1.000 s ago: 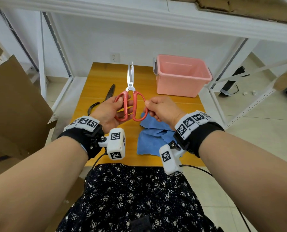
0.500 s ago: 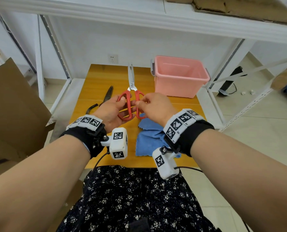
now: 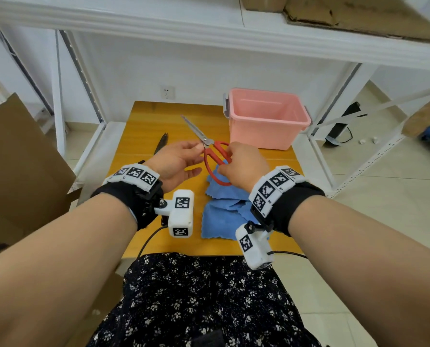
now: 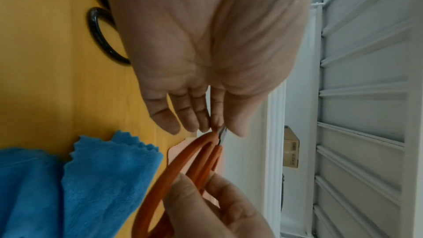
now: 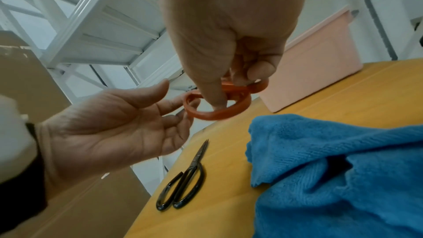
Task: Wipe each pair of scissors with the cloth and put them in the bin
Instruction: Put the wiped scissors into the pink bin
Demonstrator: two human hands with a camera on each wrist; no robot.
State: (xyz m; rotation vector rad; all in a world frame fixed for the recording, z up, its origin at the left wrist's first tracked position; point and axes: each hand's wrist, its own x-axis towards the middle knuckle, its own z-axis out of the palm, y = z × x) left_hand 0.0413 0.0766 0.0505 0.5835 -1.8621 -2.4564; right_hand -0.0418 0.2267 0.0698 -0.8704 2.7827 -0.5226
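Red-handled scissors (image 3: 215,156) hang tilted above the wooden table (image 3: 138,136), blades closed and pointing far-left. My right hand (image 3: 225,164) grips both red loops (image 5: 219,113). My left hand (image 3: 199,149) pinches the metal by the pivot (image 4: 221,133) between thumb and forefinger, its other fingers straight. The blue cloth (image 3: 221,211) lies crumpled on the table under my right hand. Black scissors (image 3: 162,144) lie closed on the table, partly hidden behind my left hand. The pink bin (image 3: 266,131) stands at the table's far right, and nothing shows inside it.
White shelf posts (image 3: 58,96) flank the table, and a shelf board runs overhead. A large cardboard sheet (image 3: 21,171) leans at the left. The black scissors' handles (image 5: 181,193) lie near the table's left edge.
The red scissors dropped from upright to a tilt with blades far-left. My left hand left the handle loop for the pivot, and my right hand took both loops.
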